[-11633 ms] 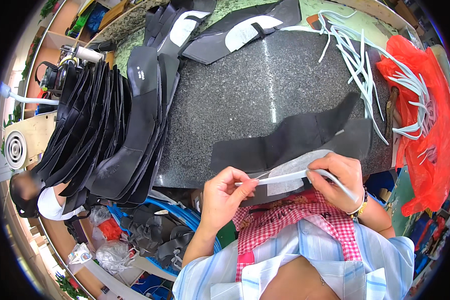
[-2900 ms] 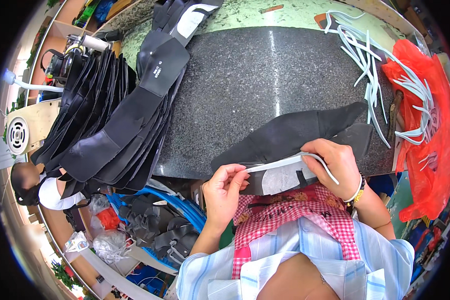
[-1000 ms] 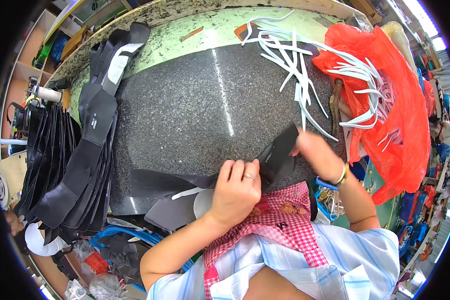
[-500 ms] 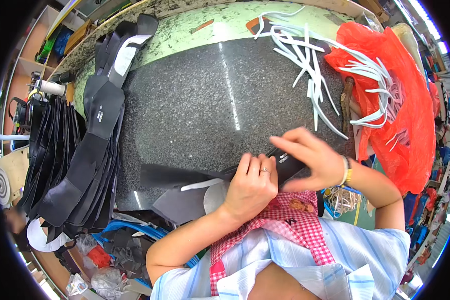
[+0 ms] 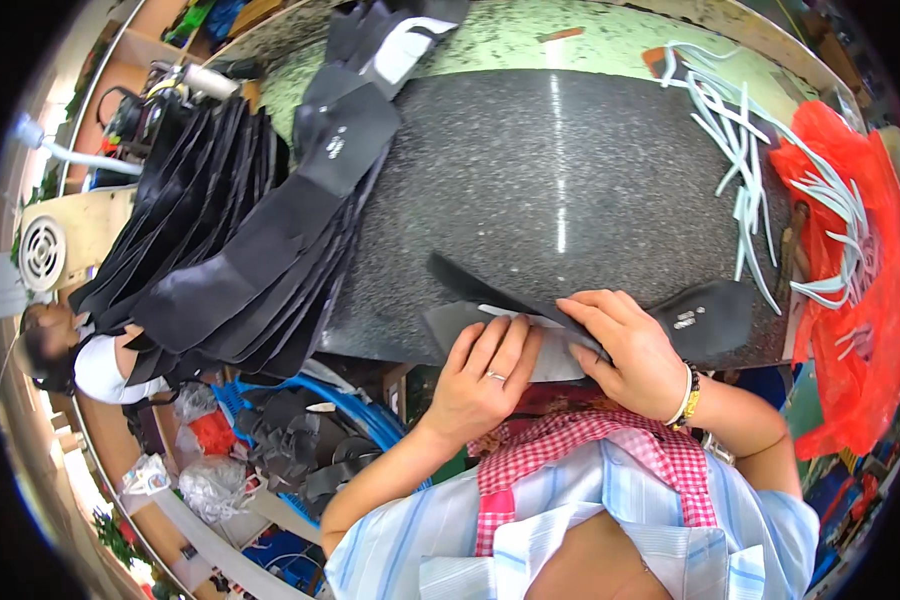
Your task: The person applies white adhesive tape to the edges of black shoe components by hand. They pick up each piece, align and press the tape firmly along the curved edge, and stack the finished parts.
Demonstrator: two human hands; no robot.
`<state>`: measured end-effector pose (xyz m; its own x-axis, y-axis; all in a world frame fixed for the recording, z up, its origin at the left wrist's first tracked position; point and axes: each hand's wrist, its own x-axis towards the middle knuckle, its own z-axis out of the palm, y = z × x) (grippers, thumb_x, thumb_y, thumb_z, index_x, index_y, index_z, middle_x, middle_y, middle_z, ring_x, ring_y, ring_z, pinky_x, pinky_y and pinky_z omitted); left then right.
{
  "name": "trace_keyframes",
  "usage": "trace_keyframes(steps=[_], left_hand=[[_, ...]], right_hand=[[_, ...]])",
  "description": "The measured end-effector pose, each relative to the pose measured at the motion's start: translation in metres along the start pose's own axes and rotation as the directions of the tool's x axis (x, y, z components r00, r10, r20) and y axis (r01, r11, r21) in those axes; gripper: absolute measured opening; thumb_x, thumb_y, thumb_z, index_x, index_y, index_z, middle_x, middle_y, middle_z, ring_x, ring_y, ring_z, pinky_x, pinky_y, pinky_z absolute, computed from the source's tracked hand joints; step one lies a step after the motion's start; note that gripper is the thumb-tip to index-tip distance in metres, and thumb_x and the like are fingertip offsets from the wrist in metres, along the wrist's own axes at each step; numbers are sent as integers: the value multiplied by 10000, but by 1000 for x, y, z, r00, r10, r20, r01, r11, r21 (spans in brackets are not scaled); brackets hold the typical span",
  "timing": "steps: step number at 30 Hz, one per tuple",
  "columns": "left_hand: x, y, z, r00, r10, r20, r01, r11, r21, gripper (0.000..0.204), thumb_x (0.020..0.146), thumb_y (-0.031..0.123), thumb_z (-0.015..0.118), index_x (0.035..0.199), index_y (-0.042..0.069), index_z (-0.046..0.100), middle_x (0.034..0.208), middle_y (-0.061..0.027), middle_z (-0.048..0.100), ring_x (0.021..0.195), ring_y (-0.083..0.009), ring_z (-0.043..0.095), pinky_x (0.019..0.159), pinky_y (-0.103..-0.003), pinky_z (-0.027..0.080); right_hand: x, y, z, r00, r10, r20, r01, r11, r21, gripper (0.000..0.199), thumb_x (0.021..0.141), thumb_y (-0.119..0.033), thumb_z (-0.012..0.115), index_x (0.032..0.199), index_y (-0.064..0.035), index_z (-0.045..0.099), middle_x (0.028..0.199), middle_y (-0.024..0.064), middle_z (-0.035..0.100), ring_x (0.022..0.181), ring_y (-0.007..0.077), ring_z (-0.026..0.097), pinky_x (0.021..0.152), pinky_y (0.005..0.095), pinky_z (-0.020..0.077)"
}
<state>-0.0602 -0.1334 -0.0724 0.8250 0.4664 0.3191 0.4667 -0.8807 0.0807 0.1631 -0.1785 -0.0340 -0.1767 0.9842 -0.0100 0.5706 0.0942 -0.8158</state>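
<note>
Nearest, the person's blue striped shirt [image 5: 610,520] and red-checked cloth [image 5: 580,450] fill the lower edge, with both forearms reaching up to the near rim of the black speckled stone slab [image 5: 570,190]. Both hands lie flat, fingers stretched, on a long black cut piece [image 5: 705,315] that stretches along that near rim. The left hand [image 5: 485,375], a ring on one finger, presses down on the piece's grey underside [image 5: 450,330], where a thin white strip [image 5: 505,312] shows just beyond its fingertips. The right hand [image 5: 635,345], with a beaded and gold bracelet [image 5: 688,392] at the wrist, presses the black flap folded over that same spot; neither hand is closed around anything, and the two sit just beside each other. The right end of the piece, with a small pale label, lies past the right hand.

Below the slab to the left, blue tubing [image 5: 350,405] and dark scraps [image 5: 290,450] sit in clutter. Further left, a fanned stack of black cut pieces [image 5: 240,260] drapes over the slab's left edge. On the right, loose white strips [image 5: 745,170] spread across the slab's far right corner and onto an orange-red plastic bag [image 5: 850,300]. Beyond the slab runs a pale green speckled surface [image 5: 510,35].
</note>
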Motion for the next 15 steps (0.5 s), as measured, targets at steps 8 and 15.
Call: trace_keyframes(steps=[8, 15], left_hand=[[-19, -1, 1, 957, -288, 28, 288, 937, -200, 710, 598, 190, 766, 1237, -61, 584, 1287, -194, 555, 1197, -378, 533, 989, -463, 467], [14, -39, -35, 805, -483, 345, 580, 517, -629, 393, 790, 220, 802, 1046, -13, 617, 1021, -127, 665, 945, -224, 647, 829, -367, 530]], right_hand=[[17, -5, 6, 999, -26, -36, 29, 998, 60, 291, 908, -67, 589, 1179, 27, 637, 1162, 196, 662, 1027, 367, 617, 897, 422, 503], [-8, 5, 29, 941, -326, 89, 334, 858, -390, 421, 777, -104, 675, 1177, 20, 639, 1285, 170, 622, 1038, 258, 616, 910, 387, 482]])
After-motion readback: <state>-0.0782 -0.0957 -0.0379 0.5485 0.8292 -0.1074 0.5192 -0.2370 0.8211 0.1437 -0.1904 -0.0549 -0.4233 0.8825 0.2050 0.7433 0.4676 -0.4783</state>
